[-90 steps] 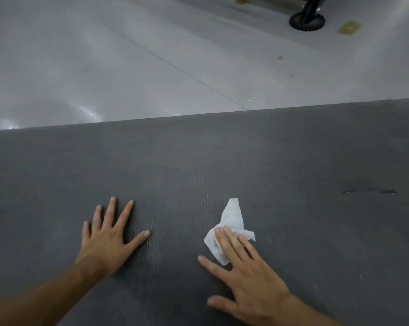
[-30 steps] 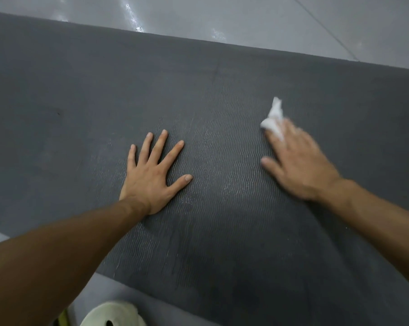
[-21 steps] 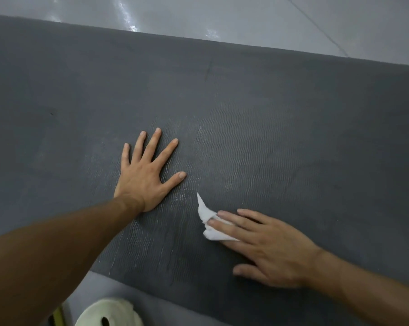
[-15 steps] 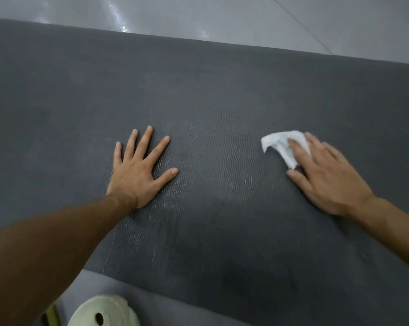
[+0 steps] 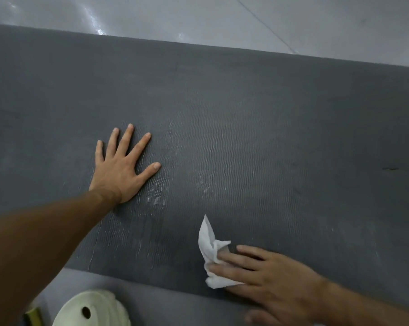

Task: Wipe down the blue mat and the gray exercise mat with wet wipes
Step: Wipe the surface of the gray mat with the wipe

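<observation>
Slippage is the risk: the crumpled white wet wipe (image 5: 210,255) is pinned near the front edge of the dark gray ribbed exercise mat (image 5: 245,114) only by the straight, flat-laid fingers (image 5: 250,252) of the right hand (image 5: 276,285), so it may be bunched or left behind. The mat is steadied by the left hand (image 5: 121,170), fingers spread flat

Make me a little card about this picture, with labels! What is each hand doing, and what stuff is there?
mat: gray mat, lying flat on the shiny floor
left hand: left hand flat on the mat, fingers spread
right hand: right hand pressing the wipe onto the mat, close to the near edge
wipe: wipe, white and crumpled, partly under the fingers
other: pale round thing with a hole, off the mat at the bottom; cannot tell what it is
</observation>
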